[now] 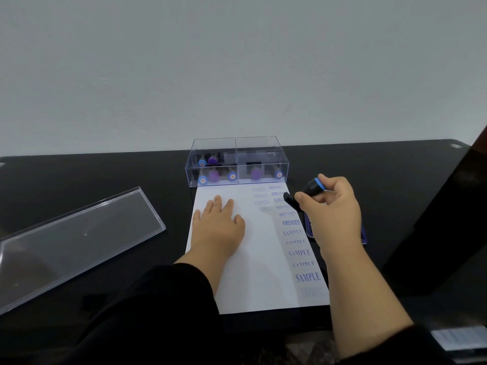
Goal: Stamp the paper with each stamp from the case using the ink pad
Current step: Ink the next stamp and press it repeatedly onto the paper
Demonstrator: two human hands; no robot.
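A white paper lies on the black table and carries blue prints reading EXPRESS, AMENDED and SAMPLE along its right side. My left hand presses flat on the sheet's upper left. My right hand grips a black stamp with a blue-ringed cap, tilted, its base just above the paper's right edge. Under that hand lies the blue ink pad, mostly hidden. The clear case stands at the paper's far end, with several blue- and purple-capped stamps inside.
The case's clear lid lies on the table to the left. A dark slanted object rises at the right. A wall stands directly behind the table's far edge.
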